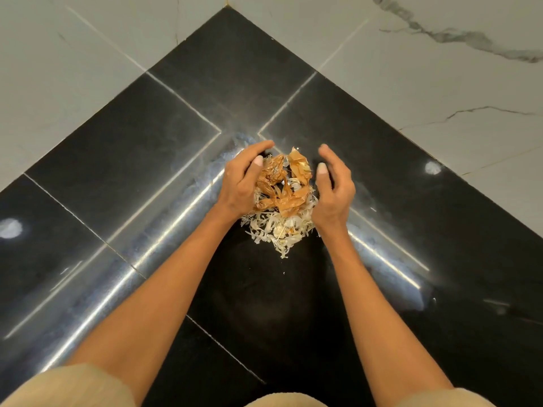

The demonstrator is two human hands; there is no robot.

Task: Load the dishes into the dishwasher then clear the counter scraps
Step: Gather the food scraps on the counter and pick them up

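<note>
Scrap-clearing step: left hand (242, 183) at 9 o'clock and right hand (335, 186) at 3 o'clock, both cupped, empty, flank the heap of brown and white papery peel scraps (282, 207) on the glossy black stone table (293, 289); next, close inward and lift.

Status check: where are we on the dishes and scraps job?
Done: cannot tell for the dishes; no dishwasher or dishes are in view. The scraps sit in one heap of brown and white peelings on the black counter.
In hand: the left hand and right hand cup the heap from either side, left hand touching it.
Left: lifting the heap away; a few white bits lie loose at its near edge.
</note>
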